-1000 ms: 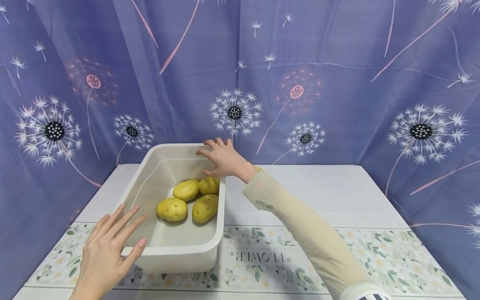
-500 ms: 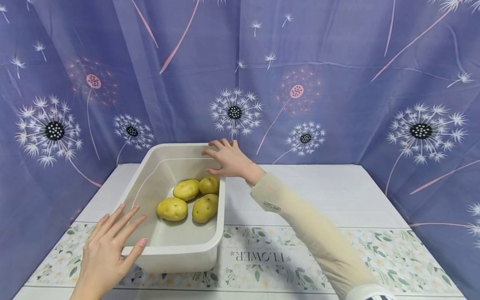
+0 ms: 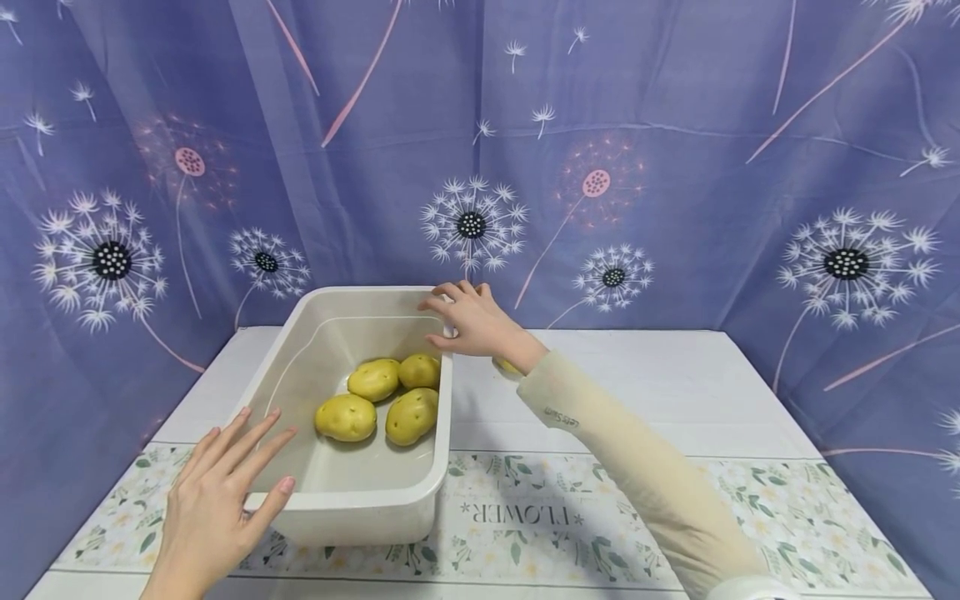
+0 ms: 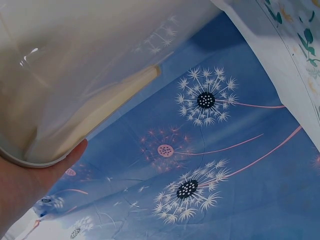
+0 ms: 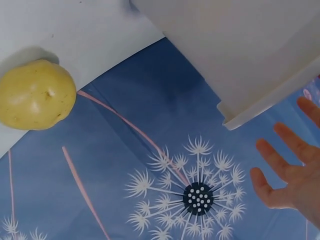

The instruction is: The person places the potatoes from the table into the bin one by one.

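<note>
Several yellow potatoes lie together on the floor of a pale grey plastic bin. My left hand is at the bin's near left corner, its fingers spread and straight over the rim. In the left wrist view, part of that hand shows beside the rim. My right hand hovers around the bin's far right corner with fingers apart and nothing held. Another potato rests on the table outside the bin, mostly hidden behind my right wrist in the head view.
A white table carries a floral strip across its front part. Blue curtains printed with dandelions stand behind and on both sides, close to the bin's far end.
My right hand has shifted right, from over the bin toward its right rim, uncovering part of the outside potato. The left hand, bin and potatoes inside have stayed put.
</note>
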`<state>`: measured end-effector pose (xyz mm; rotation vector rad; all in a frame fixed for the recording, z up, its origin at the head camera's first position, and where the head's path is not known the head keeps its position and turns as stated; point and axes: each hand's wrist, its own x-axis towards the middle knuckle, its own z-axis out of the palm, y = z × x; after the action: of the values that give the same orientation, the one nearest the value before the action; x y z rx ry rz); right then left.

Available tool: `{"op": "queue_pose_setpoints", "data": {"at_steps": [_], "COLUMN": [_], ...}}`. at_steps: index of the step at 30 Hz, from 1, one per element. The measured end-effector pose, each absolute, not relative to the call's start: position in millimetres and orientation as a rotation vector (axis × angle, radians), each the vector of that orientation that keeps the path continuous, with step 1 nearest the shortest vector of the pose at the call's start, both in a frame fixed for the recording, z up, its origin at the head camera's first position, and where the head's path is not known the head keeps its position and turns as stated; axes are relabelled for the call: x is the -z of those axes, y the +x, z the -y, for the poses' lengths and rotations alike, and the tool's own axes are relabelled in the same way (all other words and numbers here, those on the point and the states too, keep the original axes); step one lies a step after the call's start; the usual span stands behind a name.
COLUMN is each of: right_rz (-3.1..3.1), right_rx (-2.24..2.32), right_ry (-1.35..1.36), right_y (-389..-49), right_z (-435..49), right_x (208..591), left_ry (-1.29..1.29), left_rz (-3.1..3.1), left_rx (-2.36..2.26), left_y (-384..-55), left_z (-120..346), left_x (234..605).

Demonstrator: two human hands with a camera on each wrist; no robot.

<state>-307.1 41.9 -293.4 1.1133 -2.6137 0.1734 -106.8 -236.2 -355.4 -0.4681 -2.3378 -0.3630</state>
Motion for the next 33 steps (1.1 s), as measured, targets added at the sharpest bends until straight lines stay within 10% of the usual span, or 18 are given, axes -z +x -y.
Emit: {"op": "queue_pose_setpoints", "data": {"at_steps": [33], "right_rz": [2.543], "right_rx": [-0.224], "right_ry": [1.081], "right_y": [-304.4], "right_z": [-85.0], "right_x": [311.9], "left_ry": [-0.474], "left_rz": [2.327], "left_rx": [0.361], "left_y": [-107.9], "left_z": [236.9], "left_x": [355.1]}}
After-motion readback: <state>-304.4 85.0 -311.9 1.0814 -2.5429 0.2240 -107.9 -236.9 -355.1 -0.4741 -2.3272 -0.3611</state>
